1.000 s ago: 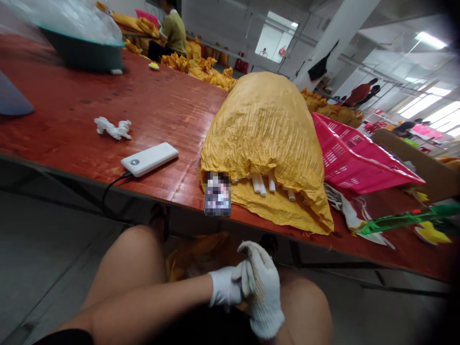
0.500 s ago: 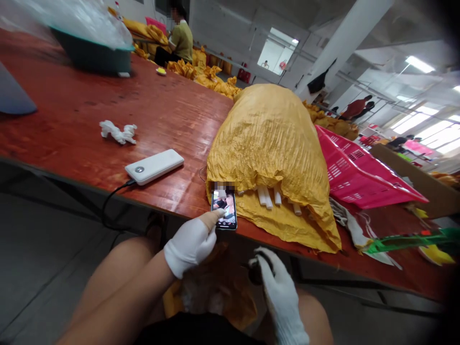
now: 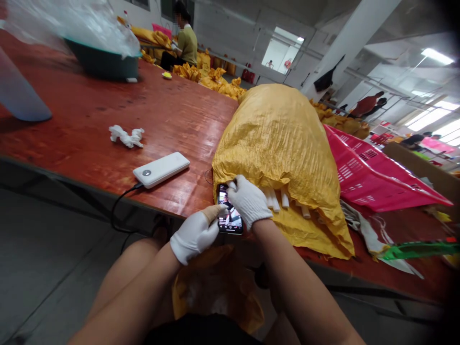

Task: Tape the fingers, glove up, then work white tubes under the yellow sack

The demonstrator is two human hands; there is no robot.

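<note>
A smartphone (image 3: 235,221) with a lit screen is upright at the table's front edge, in front of a large yellow woven sack (image 3: 276,129). My left hand (image 3: 196,235), in a white glove with a tan patch on one digit, is closed at the phone's lower left, one digit lying across the screen. My right hand (image 3: 249,199), also white-gloved, is curled at the phone's upper right, fingertips over its top corner. They partly cover the screen. Beside the right hand, several white tubes (image 3: 284,197) poke out of the sack's mouth.
On the red-brown table (image 3: 172,110) lie a white power bank (image 3: 161,170) with a black cable and crumpled tissue (image 3: 126,136). A green basin (image 3: 104,60) holds clear plastic. Right of the sack is a pink basket (image 3: 381,172). A seated person (image 3: 187,43) is behind.
My right hand has risen from below the table edge to the phone's upper right. The left hand stays at the phone. The whole view has shifted slightly.
</note>
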